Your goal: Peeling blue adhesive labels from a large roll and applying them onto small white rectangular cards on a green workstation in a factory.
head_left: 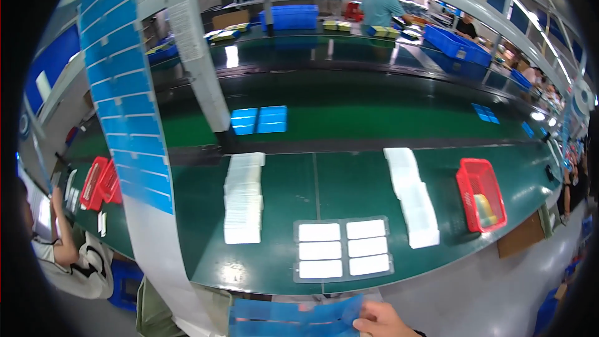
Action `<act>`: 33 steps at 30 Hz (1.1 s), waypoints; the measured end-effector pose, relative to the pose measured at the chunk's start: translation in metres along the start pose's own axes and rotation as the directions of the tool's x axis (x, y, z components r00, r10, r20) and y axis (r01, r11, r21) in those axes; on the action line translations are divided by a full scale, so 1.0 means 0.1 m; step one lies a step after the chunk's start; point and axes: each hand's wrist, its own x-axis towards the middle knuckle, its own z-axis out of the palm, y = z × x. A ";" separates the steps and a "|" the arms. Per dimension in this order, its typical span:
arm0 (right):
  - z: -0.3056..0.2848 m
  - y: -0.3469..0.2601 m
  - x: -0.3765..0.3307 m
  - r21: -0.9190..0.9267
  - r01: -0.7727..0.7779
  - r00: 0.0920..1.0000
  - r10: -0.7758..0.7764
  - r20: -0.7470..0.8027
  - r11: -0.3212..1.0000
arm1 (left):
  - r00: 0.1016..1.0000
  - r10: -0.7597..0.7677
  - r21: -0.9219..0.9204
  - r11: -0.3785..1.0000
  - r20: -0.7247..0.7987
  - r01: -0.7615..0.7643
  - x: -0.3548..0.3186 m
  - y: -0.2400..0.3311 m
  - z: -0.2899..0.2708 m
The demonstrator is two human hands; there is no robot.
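At the lower edge my right hand (382, 319) pinches the right end of a translucent blue film sheet (281, 321) between thumb and fingers. The sheet stretches leftward in front of the table edge. My left hand does not show. Just beyond the film, a clear flat tray (344, 256) lies on the green table, carrying several white rectangular pieces in two columns. A long strip of blue film labels (125, 100) on white backing hangs at the left and runs down past the table edge.
Two overlapping stacks of white strips (243, 203) (413, 203) flank the tray. A red basket (463, 184) with yellowish rolls stands right; more red baskets (95, 182) sit left. Blue sheets (272, 119) lie on the green belt (374, 115) behind a grey post (196, 56). Co-workers (377, 9) are nearby.
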 end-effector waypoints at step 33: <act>-0.72 -0.53 0.75 0.158 0.354 0.853 -0.248 -0.460 0.922 | 0.867 0.208 0.858 -0.368 0.452 -0.359 1.54 0.73 0.06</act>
